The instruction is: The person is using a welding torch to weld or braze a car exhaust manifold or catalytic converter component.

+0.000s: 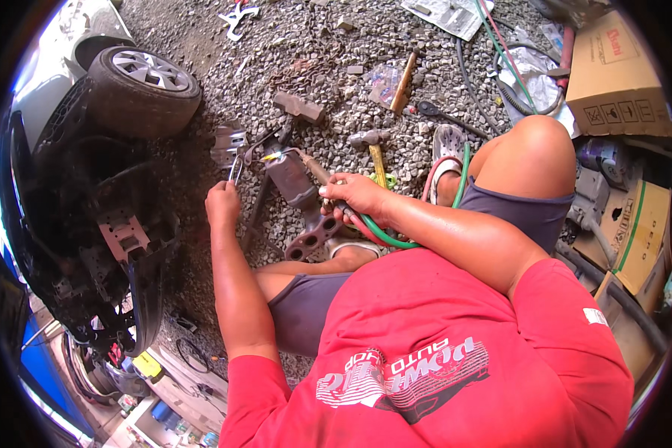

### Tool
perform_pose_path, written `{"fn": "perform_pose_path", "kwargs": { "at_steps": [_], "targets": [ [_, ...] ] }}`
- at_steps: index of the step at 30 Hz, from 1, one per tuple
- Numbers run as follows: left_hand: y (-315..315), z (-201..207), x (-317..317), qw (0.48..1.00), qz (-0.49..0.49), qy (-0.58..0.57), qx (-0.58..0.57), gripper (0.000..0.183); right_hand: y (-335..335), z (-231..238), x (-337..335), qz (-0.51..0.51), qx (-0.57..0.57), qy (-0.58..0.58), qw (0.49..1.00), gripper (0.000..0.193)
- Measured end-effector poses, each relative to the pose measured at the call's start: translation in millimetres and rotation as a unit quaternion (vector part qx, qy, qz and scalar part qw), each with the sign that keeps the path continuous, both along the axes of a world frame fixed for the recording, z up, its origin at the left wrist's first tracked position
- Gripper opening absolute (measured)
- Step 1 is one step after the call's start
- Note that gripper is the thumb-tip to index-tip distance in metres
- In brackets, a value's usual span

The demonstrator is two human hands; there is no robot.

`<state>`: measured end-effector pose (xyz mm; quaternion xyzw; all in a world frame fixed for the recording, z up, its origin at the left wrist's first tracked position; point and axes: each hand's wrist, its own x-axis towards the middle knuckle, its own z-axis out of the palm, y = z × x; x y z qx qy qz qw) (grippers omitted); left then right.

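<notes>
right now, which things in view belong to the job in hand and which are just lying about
In use: lit torch in right hand, hoses, pliers-like tool in left hand, metal exhaust part

Apparently just lying about: yellow-handled hammer, black ratchet-like tool, cardboard box

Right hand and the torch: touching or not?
Touching: the head view shows the right hand closed around the rear of the torch, near its hoses.

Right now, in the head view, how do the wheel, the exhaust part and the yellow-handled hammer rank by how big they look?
Largest to smallest, as they look:
1. Wheel
2. Exhaust part
3. Yellow-handled hammer
Fisheye bending and differing nearness leave true sizes unsure.
</notes>
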<state>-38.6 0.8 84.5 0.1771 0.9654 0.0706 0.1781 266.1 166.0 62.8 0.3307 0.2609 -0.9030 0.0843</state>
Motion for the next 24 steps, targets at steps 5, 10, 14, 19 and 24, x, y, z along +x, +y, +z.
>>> {"fn": "perform_pose_path", "kwargs": {
  "at_steps": [5,10,14,19,24],
  "targets": [
    [-0.8,1.5,-0.2,1.0,0.0,0.001,-0.003,0.038,-0.2,0.6,-0.2,-0.001,0.007,-0.004,1.0,0.022],
    [-4.8,-1.7,-3.1,1.0,-0.004,0.004,0.003,0.038,-1.2,1.7,-1.1,0.001,0.0,-0.004,1.0,0.023],
    [-6.0,-4.2,-3.5,1.0,-0.003,0.004,0.01,0.037,-1.0,1.0,-1.3,0.003,0.001,0.004,1.0,0.022],
    [-6.0,-3.8,-2.8,1.0,-0.006,0.003,0.01,0.037,-1.3,0.9,-2.3,0.011,0.014,-0.002,1.0,0.021],
    [-4.3,-3.2,-1.1,1.0,-0.001,-0.001,0.009,0.036,-2.5,-1.4,-2.8,0.017,0.02,-0.011,1.0,0.02]
  ]
}}
